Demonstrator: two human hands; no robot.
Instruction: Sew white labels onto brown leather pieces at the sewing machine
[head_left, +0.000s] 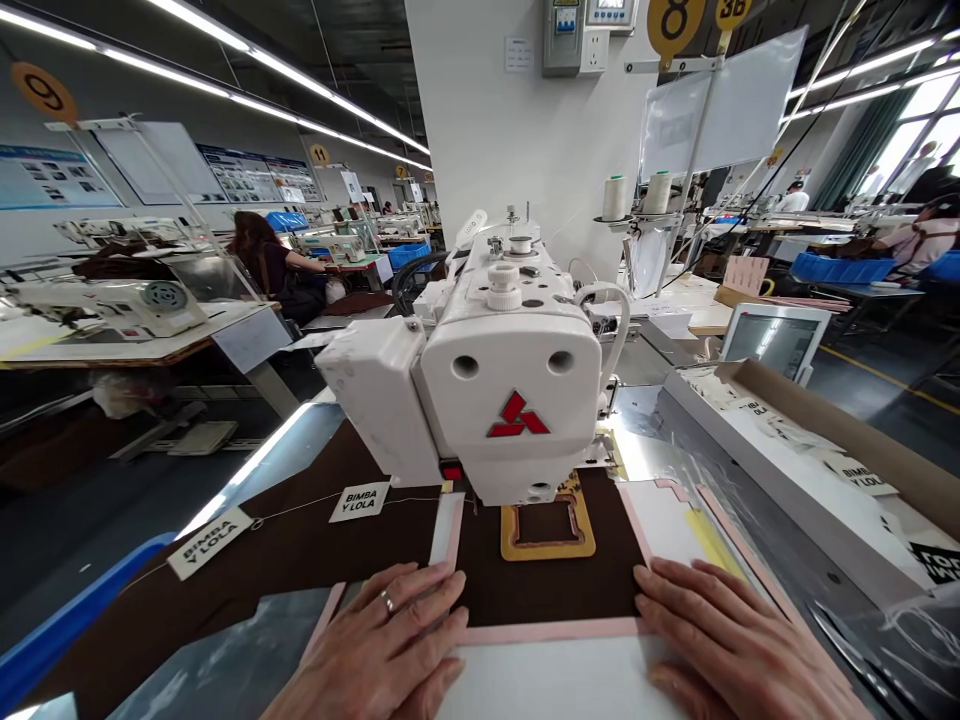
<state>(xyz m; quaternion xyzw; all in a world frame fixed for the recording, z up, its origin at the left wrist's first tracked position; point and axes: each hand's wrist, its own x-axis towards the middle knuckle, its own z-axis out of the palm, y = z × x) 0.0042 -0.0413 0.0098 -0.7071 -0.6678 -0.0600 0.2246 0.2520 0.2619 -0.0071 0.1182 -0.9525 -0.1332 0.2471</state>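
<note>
My left hand, with a ring on one finger, lies flat and open on the near edge of a white template with pink borders. My right hand also rests flat and open on that template's right side. The template frames dark brown fabric under a white sewing machine head with a red three-diamond logo. A yellow rectangular frame sits on the fabric right below the needle area. Two white labels reading BIMBA Y LOLA lie on the fabric to the left, linked by thread.
A cardboard tray of more labels runs along the right, with a small screen behind it. Thread cones stand at the back. A person sits at another machine far left. A blue edge borders the table's left.
</note>
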